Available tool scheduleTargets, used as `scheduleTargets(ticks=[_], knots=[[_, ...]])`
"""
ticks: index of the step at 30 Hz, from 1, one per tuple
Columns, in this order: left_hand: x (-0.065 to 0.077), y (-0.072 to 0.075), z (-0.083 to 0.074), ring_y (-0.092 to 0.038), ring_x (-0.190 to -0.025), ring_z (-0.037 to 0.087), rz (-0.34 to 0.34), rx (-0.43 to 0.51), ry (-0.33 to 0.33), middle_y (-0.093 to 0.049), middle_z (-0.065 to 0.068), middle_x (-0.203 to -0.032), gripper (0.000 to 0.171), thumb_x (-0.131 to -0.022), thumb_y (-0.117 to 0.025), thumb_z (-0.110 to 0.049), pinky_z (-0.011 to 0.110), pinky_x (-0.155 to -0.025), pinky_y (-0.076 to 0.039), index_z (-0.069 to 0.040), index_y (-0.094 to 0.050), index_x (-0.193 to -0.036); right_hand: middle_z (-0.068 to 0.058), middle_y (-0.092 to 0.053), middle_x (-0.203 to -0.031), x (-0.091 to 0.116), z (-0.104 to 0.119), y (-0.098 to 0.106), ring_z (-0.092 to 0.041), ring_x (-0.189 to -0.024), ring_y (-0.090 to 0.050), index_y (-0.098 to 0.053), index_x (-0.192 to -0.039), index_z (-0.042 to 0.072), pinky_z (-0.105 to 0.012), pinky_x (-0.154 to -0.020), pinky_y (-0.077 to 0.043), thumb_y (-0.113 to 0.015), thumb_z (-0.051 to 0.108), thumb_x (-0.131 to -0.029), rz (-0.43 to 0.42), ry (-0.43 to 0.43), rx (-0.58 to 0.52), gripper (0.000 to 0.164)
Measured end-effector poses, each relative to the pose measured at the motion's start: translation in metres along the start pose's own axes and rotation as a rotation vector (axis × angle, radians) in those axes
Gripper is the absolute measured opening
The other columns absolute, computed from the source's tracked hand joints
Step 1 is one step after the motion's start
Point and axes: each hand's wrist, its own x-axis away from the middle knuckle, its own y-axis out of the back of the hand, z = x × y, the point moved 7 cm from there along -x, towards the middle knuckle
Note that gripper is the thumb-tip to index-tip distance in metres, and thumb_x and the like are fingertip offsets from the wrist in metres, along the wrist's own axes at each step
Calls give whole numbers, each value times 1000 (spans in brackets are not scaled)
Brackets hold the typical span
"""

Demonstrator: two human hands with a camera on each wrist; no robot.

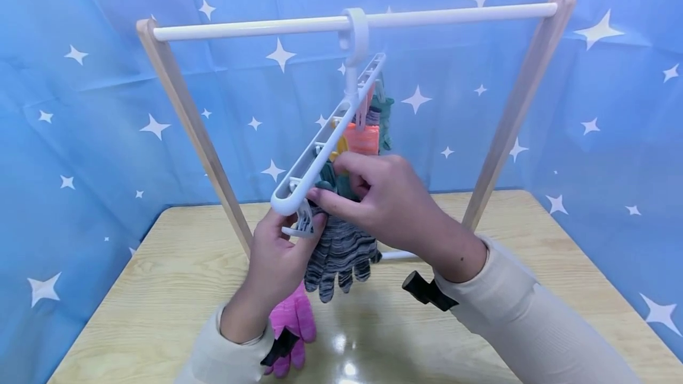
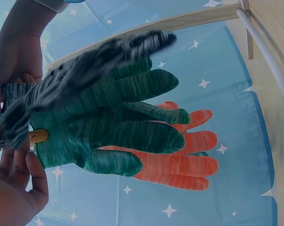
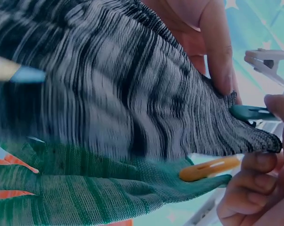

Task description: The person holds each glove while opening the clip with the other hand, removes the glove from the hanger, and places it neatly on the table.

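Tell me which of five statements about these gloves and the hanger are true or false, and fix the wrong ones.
1. The hanger hooks over the white bar. True.
2. The pink glove hangs in the air. False: it lies on the table.
3. The yellow clip is on the green glove. True.
4. The left hand is empty. False: it holds the grey-and-black glove.
5. The right hand pinches the green clip. True.

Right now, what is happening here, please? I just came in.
A person's left hand holds a black-and-grey glove by the cuff beneath a clip hanger; their right hand pinches a green clip there. Whether it is fastened is unclear. A green glove and an orange glove hang behind; at least one pink glove lies on the table.
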Motion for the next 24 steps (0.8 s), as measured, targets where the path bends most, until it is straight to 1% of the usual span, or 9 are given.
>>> scheduleTargets(ticks=[2,6,9,12,14,16,20,24], knots=[[0,0,0,-65,-96,11,3,-2,-9,-70,11,-117,39,-90,-72,-4,25,-78,-57,-3,-63,-128,6,-33,-57,0,0,0,-7,-50,-28,-62,-83,14,-25,-46,-24,-77,31,-88,-12,13,-6,23],[-1,-1,-1,-66,-100,12,5,5,-25,-70,11,-118,39,-89,-72,-4,25,-82,-57,-3,-63,-127,6,-33,-57,-1,0,1,-7,-51,-28,-63,-87,14,-25,-47,-24,-77,31,-87,-24,9,-11,22],[-3,-3,-2,-66,-105,12,22,43,-36,-70,13,-119,39,-89,-71,0,26,-89,-56,0,-63,-127,6,-32,-57,-3,0,2,-8,-51,-27,-62,-85,15,-26,-47,-24,-76,31,-87,-11,-12,-5,22],[-3,-4,-3,-65,-111,12,35,82,-38,-69,15,-121,39,-89,-69,4,28,-96,-54,3,-62,-127,5,-31,-56,-4,0,2,-9,-51,-27,-58,-79,15,-27,-48,-24,-76,32,-87,7,-25,9,26],[-3,-4,-3,-64,-113,12,40,90,-40,-68,16,-123,40,-88,-68,5,28,-98,-53,3,-61,-128,6,-31,-55,-5,0,1,-9,-51,-27,-56,-76,15,-27,-48,-24,-75,32,-87,19,-29,12,28],[-2,-3,-3,-64,-110,11,37,72,-34,-69,15,-123,41,-89,-69,4,26,-93,-54,2,-61,-129,5,-30,-56,-6,0,0,-9,-51,-27,-52,-72,15,-27,-48,-24,-74,31,-88,30,-31,1,32],[-1,-2,-2,-63,-99,10,36,37,-16,-70,12,-120,40,-90,-69,0,23,-81,-54,-2,-62,-129,5,-30,-56,-6,1,0,-10,-51,-26,-50,-69,14,-27,-49,-23,-74,28,-89,39,-37,-47,34],[-1,-1,-1,-61,-93,11,30,26,6,-71,11,-115,38,-90,-70,-2,23,-79,-53,-2,-63,-128,3,-31,-57,-6,2,1,-11,-54,-29,-48,-66,14,-28,-51,-25,-76,27,-89,27,-29,-70,37]])
